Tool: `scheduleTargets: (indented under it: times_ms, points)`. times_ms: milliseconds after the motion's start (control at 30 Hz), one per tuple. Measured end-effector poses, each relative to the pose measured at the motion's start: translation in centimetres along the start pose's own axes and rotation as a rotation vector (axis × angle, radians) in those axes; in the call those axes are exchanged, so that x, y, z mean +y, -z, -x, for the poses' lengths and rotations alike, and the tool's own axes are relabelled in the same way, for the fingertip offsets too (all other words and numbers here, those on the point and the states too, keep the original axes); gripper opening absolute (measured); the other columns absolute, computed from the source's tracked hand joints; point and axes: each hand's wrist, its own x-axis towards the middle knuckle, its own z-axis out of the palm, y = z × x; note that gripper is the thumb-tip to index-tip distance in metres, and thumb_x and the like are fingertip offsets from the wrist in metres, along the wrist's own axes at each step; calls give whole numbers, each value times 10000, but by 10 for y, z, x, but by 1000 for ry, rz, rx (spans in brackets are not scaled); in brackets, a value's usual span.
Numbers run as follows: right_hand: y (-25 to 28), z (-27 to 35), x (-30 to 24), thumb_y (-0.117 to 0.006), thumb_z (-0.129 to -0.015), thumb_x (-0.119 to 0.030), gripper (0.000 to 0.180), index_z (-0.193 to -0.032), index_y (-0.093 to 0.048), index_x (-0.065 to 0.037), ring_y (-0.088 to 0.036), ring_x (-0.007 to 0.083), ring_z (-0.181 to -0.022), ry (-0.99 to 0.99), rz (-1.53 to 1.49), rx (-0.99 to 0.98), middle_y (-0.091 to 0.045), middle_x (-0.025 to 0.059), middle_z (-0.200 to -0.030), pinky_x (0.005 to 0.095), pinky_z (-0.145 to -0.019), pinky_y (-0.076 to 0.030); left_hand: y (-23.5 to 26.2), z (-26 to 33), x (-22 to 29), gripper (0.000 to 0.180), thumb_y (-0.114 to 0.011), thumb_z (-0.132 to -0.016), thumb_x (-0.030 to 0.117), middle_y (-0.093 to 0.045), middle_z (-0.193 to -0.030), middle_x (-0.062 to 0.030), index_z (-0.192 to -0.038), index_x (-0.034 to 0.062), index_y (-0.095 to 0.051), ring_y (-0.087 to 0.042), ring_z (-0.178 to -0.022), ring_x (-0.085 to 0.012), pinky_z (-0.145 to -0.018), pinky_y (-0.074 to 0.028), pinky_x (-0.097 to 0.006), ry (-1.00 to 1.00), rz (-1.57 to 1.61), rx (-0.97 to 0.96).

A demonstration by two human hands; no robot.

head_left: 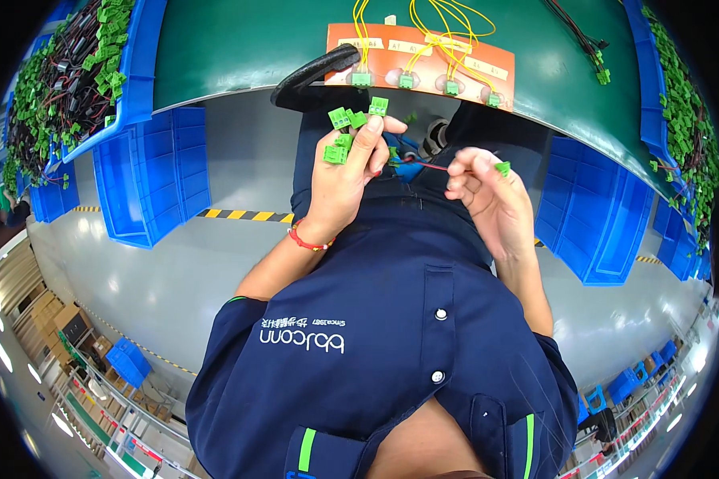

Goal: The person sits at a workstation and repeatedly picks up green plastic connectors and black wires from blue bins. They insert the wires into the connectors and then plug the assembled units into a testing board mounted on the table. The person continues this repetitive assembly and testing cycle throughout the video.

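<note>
Head view, read left to right. At nine to eleven o'clock a blue bin (pixel 140 88) brims with wired green connectors (pixel 64 80); empty blue crates (pixel 156 172) stand below it.

Just left of centre, the left hand (pixel 345 180) is clenched around a cluster of loose green terminal blocks (pixel 345 132), several of them fanned above the knuckles and one pinched at the fingertips; a red cord circles the wrist. These blocks look like stock yet to be fitted.

At twelve o'clock an orange jig board (pixel 423 48) lies on the green bench top (pixel 240 40). Four green blocks (pixel 406 80) sit along its near edge, each with yellow wires (pixel 439 24) running up from it; judging by this, one set is already seated in the jig.

Right of centre, the right hand (pixel 491 191) pinches a single green block (pixel 502 168) between thumb and forefinger, the other fingers loosely curled. A thin red wire (pixel 427 165) stretches between the two hands; whether its end is already inserted in that block cannot be told.

At two to three o'clock a second blue bin (pixel 655 96) holds further green connectors (pixel 687 120), so a large share of parts appears to remain.
</note>
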Motion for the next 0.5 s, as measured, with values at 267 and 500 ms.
scheduleTargets:
  times_ms: [267, 500]
  points:
    - [-37, -10, 19, -531, -1018, -70, 236, -1202, -596, 62, -658, 228, -1083, 344, 376, -157, -653, 163, -1167, 333, -949, -512, 2, -6, 0, 343, -482, -1062, 274, -433, -603, 46, -1053, -15, -667, -349, -549, -26, -496, -265, -213, -77, 27, 88]
    - [-44, -45, 24, -563, -1014, -113, 213, -1105, -616, 73, -650, 121, -660, 233, 401, -105, -668, 91, -829, 243, -613, -526, 6, -15, 5, 324, -527, -1044, 267, -467, -601, 38, -996, -6, -694, -385, -544, -26, -488, -278, -211, -134, -113, 111]
